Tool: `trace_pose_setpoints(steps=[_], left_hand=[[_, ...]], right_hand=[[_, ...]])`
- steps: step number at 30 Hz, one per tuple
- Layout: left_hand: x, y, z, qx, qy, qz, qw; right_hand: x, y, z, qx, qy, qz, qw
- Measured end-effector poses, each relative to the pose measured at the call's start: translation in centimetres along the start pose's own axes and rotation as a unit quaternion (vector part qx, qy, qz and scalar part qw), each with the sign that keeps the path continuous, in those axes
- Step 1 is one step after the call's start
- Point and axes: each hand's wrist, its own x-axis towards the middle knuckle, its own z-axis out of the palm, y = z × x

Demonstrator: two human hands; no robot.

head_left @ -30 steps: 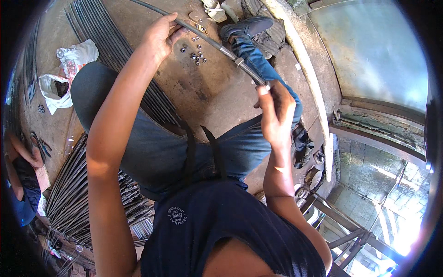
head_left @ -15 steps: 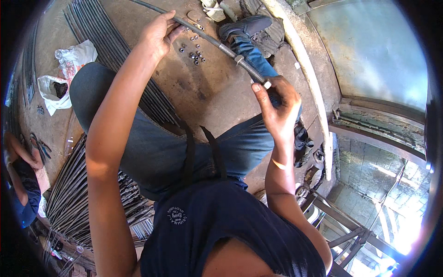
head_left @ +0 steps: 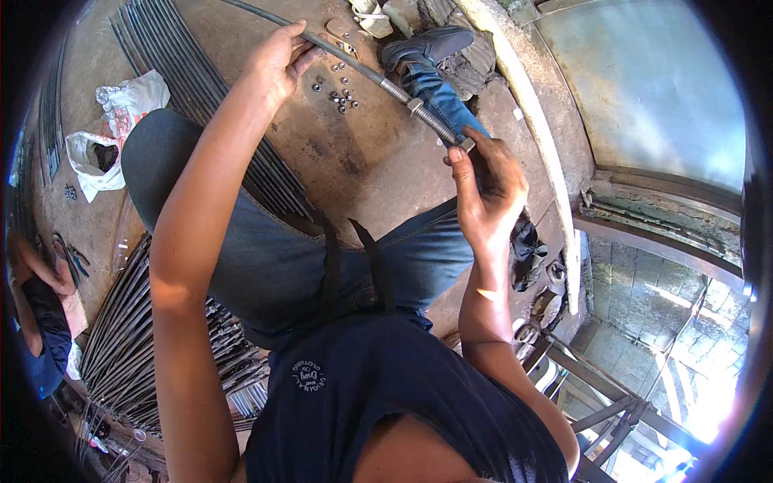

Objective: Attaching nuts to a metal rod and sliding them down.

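A long dark steel rod (head_left: pixel 354 63) with a threaded end slants across the upper middle, over the floor and my leg. My left hand (head_left: pixel 279 63) grips its smooth shaft, thumb on top and fingers curled beneath. Partway along the thread sits one hex nut (head_left: pixel 415 105). At the rod's tip a second nut (head_left: pixel 467 145) is pinched between the thumb and fingers of my right hand (head_left: pixel 489 179), which partly cover it. Several loose nuts (head_left: pixel 344 101) lie on the floor below the rod, near my left hand.
Bundled dark rods (head_left: pixel 181 64) lie at the upper left, and a larger pile of rods (head_left: pixel 133 338) is at the lower left. A white sack (head_left: pixel 97 177) and pliers (head_left: pixel 78 259) are on the left. Another person (head_left: pixel 44 314) sits at the far left edge.
My right hand's fingers have shifted around the end nut, now covering more of it. The left hand and the rod have hardly moved.
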Motion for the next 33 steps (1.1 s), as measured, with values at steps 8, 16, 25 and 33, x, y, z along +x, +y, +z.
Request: trace_pose_setpoints(steps=[8, 16, 25, 33], left_hand=[[-0.5, 0.4, 0.3, 0.004, 0.006, -0.008, 1.000], [-0.1, 0.0, 0.2, 0.006, 0.003, -0.011, 1.000], [0.6, -0.4, -0.5, 0.013, -0.003, 0.003, 1.000], [0.9, -0.1, -0.4, -0.001, -0.013, -0.004, 1.000]], right_hand=[[-0.2, -0.5, 0.4, 0.025, -0.008, 0.024, 0.999], [-0.1, -0.4, 0.5, -0.010, -0.024, 0.081, 0.996], [0.8, -0.5, 0.0, -0.077, -0.032, -0.039, 0.996], [0.1, 0.3, 0.3, 0.078, -0.137, 0.149, 0.976]])
